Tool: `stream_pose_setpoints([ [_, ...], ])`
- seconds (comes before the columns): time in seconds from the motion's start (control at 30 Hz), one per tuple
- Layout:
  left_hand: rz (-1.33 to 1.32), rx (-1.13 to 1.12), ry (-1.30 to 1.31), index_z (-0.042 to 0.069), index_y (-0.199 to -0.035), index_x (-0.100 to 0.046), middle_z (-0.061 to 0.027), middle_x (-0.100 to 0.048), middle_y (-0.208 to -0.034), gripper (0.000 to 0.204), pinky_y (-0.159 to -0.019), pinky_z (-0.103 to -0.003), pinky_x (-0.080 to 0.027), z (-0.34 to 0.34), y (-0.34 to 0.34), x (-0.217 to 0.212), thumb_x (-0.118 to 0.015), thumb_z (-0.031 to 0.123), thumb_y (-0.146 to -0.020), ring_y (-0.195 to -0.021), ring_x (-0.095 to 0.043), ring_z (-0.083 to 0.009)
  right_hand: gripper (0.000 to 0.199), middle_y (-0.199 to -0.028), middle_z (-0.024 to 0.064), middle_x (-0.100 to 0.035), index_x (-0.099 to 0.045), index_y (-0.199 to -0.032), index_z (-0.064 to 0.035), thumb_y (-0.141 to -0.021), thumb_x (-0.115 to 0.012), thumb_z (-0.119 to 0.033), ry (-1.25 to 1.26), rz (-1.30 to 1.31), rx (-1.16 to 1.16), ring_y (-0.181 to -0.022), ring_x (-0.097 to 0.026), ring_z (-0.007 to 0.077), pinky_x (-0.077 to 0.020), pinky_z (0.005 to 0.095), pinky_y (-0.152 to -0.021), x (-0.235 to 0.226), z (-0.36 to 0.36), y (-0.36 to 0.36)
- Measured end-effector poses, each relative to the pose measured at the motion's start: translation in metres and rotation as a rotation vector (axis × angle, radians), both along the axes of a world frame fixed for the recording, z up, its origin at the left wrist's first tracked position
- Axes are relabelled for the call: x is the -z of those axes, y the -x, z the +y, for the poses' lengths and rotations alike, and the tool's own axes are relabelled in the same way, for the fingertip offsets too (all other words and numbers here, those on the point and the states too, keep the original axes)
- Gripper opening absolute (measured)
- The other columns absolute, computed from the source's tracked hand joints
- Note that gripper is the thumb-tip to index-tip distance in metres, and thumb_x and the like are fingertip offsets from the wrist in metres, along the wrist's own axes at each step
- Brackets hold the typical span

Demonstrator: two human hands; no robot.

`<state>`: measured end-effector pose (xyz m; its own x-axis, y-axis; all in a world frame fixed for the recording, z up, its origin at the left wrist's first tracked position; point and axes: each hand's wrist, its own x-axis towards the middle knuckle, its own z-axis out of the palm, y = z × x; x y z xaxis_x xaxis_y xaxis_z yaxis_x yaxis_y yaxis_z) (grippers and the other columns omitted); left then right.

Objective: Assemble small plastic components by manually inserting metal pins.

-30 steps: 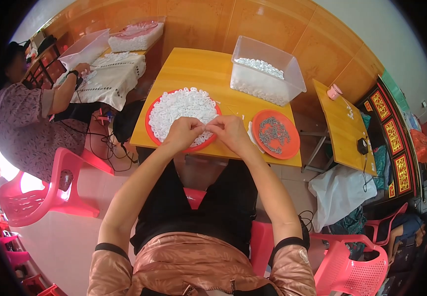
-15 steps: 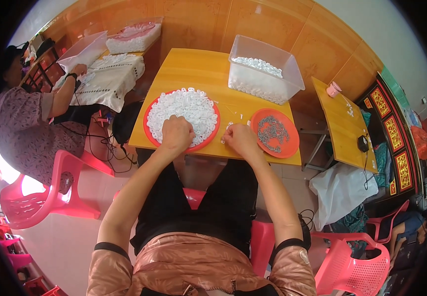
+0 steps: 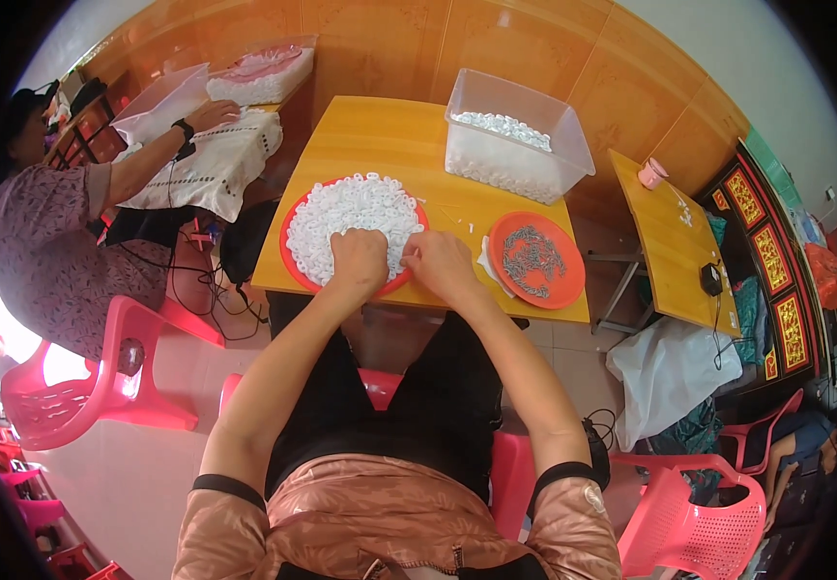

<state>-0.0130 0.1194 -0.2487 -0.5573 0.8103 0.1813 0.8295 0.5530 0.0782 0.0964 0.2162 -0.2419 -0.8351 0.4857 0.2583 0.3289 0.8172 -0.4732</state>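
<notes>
A round red tray point(image 3: 293, 259) on the table holds a heaped pile of small white plastic pieces with holes point(image 3: 351, 205). My left hand point(image 3: 359, 261) rests at the near side of that pile, its fingers curled down and closed; whatever they grip is hidden. At the tray's right rim, close beside it, my right hand point(image 3: 440, 263) has thumb and fingertips pinched together. Anything between them is too small to name. Right of this hand sits an orange-red plate point(image 3: 565, 253) with many small grey metal pins, like nails point(image 3: 534, 256), spread on it.
Behind the plate, a clear plastic bin point(image 3: 520, 159) of white pieces stands on the yellow table point(image 3: 370, 130). A few loose bits lie between tray and plate. A co-worker point(image 3: 61, 217) sits at left by a cloth-covered table point(image 3: 216, 164). Another yellow table point(image 3: 665, 256) stands at right.
My right hand has moved left from beside the plate to the tray's rim. My left hand has shifted slightly right over the pile. The co-worker's hand has reached farther across their table.
</notes>
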Motion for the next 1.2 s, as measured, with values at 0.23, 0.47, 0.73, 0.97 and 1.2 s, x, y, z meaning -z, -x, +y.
stream_pose_setpoints([
  [0.23,-0.049,0.079,0.015,0.005,-0.073,-0.068,-0.0159,-0.067,-0.078,0.010,-0.070,-0.042,-0.045,-0.004,0.007,0.001,-0.064,0.011,-0.066,-0.081,-0.064,-0.0294,0.011,-0.075,0.0205,-0.063,-0.068,-0.073,-0.0029,-0.073,-0.058,-0.007,-0.213,-0.084,-0.055,-0.074,-0.063,0.0368,-0.0499,0.0455,-0.064,0.015,-0.007,0.022],
  [0.47,-0.068,0.087,-0.004,0.004,-0.071,-0.068,-0.0159,-0.067,-0.077,0.011,-0.068,-0.042,-0.045,-0.009,0.008,0.001,-0.065,0.013,-0.067,-0.079,-0.064,-0.0300,0.013,-0.075,0.0221,-0.063,-0.065,-0.070,0.0025,-0.074,-0.056,-0.006,-0.341,0.009,-0.043,-0.072,-0.064,0.0375,-0.0510,0.0447,-0.061,0.014,-0.016,0.028],
  [0.73,-0.005,0.117,-0.047,0.006,-0.073,-0.070,-0.0135,-0.066,-0.074,0.017,-0.068,-0.042,-0.045,-0.012,0.010,0.006,-0.071,0.022,-0.067,-0.076,-0.063,-0.0295,0.012,-0.074,0.0207,-0.064,-0.067,-0.070,-0.0005,-0.074,-0.057,-0.007,-0.325,-0.073,-0.062,-0.068,-0.065,0.0361,-0.0511,0.0451,-0.057,0.016,-0.014,0.034],
  [0.97,-0.451,0.008,-0.329,0.007,-0.070,-0.069,-0.0129,-0.065,-0.067,0.015,-0.063,-0.037,-0.050,-0.034,0.027,-0.008,-0.073,0.020,-0.065,-0.068,-0.065,-0.0272,0.012,-0.074,0.0193,-0.065,-0.068,-0.070,-0.0038,-0.075,-0.059,-0.010,-0.319,-0.067,-0.104,-0.074,-0.065,0.0349,-0.0512,0.0438,-0.063,0.019,-0.007,0.036],
  [1.2,-0.805,0.031,-0.626,0.004,-0.077,-0.066,-0.0054,-0.064,-0.067,0.015,-0.059,-0.027,-0.047,-0.045,0.054,0.008,-0.072,0.015,-0.068,-0.062,-0.061,-0.0132,0.014,-0.082,0.0187,-0.066,-0.070,-0.078,-0.0046,-0.075,-0.059,-0.012,-0.026,-0.170,-0.099,-0.080,-0.064,0.0348,-0.0506,0.0445,-0.071,0.010,0.006,0.034],
])
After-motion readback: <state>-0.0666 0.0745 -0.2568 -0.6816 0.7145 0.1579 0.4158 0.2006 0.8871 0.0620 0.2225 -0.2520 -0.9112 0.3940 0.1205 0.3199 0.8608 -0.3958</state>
